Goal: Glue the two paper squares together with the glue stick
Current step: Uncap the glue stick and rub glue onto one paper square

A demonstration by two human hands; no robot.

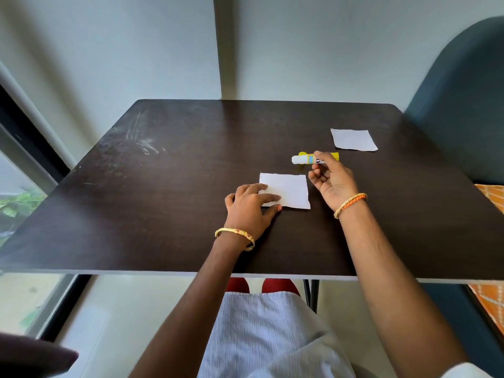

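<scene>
A white paper square lies near the middle of the dark table. My left hand rests flat on its left edge, fingers spread, pinning it down. A second white paper square lies apart at the back right. My right hand holds a yellow and white glue stick level above the table, just behind the near square. The stick's white glue end points left. A yellow cap seems to sit just behind the stick, mostly hidden.
A dark teal chair back stands at the table's right side, with an orange patterned cloth beside it. A window is at the left. The table's near edge runs above my lap.
</scene>
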